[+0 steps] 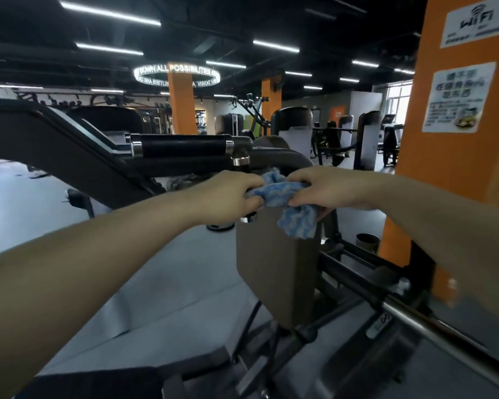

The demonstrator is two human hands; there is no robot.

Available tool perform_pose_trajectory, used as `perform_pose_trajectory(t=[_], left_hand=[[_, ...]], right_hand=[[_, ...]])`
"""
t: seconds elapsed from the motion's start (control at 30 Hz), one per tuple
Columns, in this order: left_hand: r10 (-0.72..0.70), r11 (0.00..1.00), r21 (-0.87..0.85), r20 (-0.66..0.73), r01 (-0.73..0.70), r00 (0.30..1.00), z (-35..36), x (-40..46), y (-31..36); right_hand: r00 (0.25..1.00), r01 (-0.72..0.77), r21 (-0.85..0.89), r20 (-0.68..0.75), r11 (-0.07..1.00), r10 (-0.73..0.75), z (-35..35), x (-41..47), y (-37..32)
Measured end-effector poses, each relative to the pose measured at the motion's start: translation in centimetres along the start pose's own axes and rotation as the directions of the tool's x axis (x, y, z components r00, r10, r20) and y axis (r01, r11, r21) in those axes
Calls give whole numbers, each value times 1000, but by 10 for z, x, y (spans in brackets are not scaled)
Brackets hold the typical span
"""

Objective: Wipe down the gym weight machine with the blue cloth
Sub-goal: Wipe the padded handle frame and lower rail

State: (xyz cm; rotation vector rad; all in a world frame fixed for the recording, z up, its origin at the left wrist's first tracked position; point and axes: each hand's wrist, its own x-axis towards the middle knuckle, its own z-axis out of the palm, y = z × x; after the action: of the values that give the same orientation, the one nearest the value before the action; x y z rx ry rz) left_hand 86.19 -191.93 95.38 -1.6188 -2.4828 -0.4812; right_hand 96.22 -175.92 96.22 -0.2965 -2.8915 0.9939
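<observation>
Both hands bunch blue cloth beside "WiFi" sign

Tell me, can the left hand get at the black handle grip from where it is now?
Probably yes: the black handle grip sits just above the left hand with nothing between, but its fingers would first have to release the blue cloth.

Nubby cloth – glossy handle.

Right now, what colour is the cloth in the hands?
The cloth is blue with wavy white stripes, seen in the head view.
</observation>
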Motion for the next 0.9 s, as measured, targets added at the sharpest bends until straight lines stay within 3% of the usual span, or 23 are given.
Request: perform_pose_trajectory(t=[0.23,0.47,0.7,0.9], left_hand=[[-95,969,-232,-53,81,994,79,-8,16],[-311,857,-475,-174,197,934,143,19,23],[-495,806,-535,-374,254,784,161,35,33],[-582,804,-495,-537,330,610,139,27,31]], right_hand=[[997,30,73,-69,997,-25,31,-10,62],[979,116,298,-193,947,-59,43,5,136],[942,201,361,-328,910,-78,40,33,177],[874,368,321,-440,873,-207,42,56,147]])
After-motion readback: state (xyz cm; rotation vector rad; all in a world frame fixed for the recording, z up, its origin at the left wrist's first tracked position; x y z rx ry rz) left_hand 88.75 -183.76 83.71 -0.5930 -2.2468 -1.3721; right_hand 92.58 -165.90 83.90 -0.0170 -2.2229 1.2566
